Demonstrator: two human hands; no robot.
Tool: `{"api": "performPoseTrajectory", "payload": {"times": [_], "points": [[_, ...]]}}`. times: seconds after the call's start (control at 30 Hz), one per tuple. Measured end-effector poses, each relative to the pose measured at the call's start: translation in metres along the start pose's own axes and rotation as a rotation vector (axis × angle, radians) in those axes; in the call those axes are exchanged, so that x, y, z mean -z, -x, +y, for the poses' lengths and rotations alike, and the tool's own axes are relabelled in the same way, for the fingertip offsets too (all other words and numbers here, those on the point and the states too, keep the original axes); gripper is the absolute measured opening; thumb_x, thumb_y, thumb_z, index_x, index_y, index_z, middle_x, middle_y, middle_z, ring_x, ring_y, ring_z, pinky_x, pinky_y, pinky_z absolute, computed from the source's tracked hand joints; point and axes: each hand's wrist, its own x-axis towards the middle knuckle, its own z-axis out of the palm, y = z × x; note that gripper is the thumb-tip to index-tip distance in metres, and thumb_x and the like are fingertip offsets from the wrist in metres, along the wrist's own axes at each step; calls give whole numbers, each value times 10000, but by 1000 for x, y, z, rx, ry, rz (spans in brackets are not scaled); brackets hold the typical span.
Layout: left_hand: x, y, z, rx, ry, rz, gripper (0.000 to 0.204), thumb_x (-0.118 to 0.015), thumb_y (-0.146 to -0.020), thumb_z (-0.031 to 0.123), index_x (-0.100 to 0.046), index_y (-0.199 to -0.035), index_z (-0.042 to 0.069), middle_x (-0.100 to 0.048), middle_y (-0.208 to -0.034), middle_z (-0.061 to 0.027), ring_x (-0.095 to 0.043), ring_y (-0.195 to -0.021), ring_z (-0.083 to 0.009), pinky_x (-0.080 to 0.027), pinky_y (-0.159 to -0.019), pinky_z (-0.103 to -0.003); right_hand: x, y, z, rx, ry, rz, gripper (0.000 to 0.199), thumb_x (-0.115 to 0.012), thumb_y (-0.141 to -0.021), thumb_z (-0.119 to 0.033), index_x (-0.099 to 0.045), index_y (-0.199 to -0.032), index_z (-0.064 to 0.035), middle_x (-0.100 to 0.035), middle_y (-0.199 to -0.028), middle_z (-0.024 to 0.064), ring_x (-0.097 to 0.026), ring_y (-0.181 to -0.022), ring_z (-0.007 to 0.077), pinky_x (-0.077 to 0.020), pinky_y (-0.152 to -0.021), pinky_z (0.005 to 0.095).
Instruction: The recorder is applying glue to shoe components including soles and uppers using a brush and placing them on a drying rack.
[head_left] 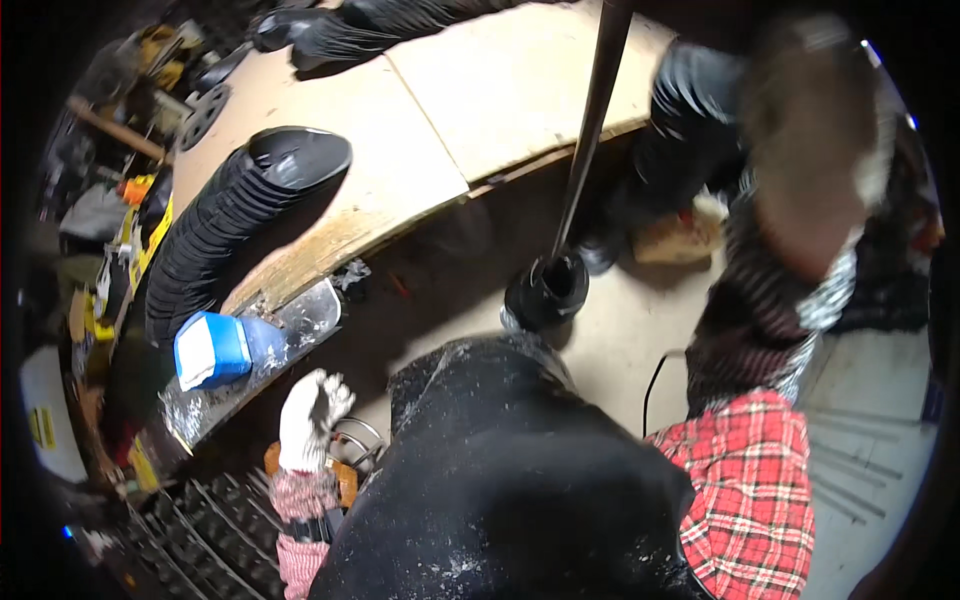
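Note:
My left hand (312,425) wears a white work glove. It is held beside my knee with its fingers loosely bent and apart, and I see nothing in them. Close to that wrist is a ring of bent metal wire (358,440). My right hand (815,145) is raised at the upper right, badly smeared by motion, so its fingers and anything in them cannot be made out. In front of my knees a dark pole (588,140) slants down to a black hollow, cup-like piece (546,292) near the floor. A black apron (500,470) covers my lap.
A pale wooden bench (420,110) curves across the front. On it lies a bent stack of nested black sleeve-like pieces (215,220). A blue container (212,350) stands on a metal tray (300,320) at its near edge. Clutter (110,210) fills the left side; red plaid cloth (750,490) lies right.

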Motion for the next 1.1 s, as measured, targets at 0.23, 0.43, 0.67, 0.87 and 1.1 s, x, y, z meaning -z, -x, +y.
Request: {"api": "performPoseTrajectory", "payload": {"times": [0.23,0.43,0.67,0.87,1.1], "points": [[94,123,-45,56,221,400,252,-585,-914,199,-579,-1094,24,-653,-936,-129,-658,-835,-281,-585,-750,-438,22,-16,-174,234,-1557,-408,382,-598,-774,-29,-613,-1155,-22,-620,-1130,157,-591,-1042,346,-462,-933,436],[177,138,-75,55,337,412,216,-549,-934,167,-575,-1072,3,-649,-951,-155,-657,-862,-316,-570,-793,-500,31,-3,-269,-845,-2218,-763,489,-536,-884,-111,-420,-1337,33,-580,-1219,104,-590,-1054,201,-487,-907,322],[271,144,-54,73,432,355,140,-546,-952,124,-594,-1036,23,-644,-906,-138,-664,-788,-281,-589,-701,-463,-8,52,-335,-1528,-2414,-590,407,-614,-839,-275,-596,-1118,20,-657,-953,135,-649,-850,263,-539,-775,337],[331,127,-12,75,290,313,208,-547,-956,182,-584,-1074,16,-652,-905,-118,-670,-791,-251,-590,-712,-420,-6,60,-370,-1455,-2408,-391,386,-589,-856,-233,-560,-1161,3,-636,-1037,130,-628,-921,248,-518,-824,341],[358,89,3,0,358,221,168,-542,-952,113,-596,-1061,-2,-665,-919,-142,-674,-767,-246,-596,-701,-405,-18,49,-366,-1390,-2431,-153,376,-561,-876,-184,-518,-1211,-17,-611,-1135,125,-604,-1003,232,-494,-882,346]]}}
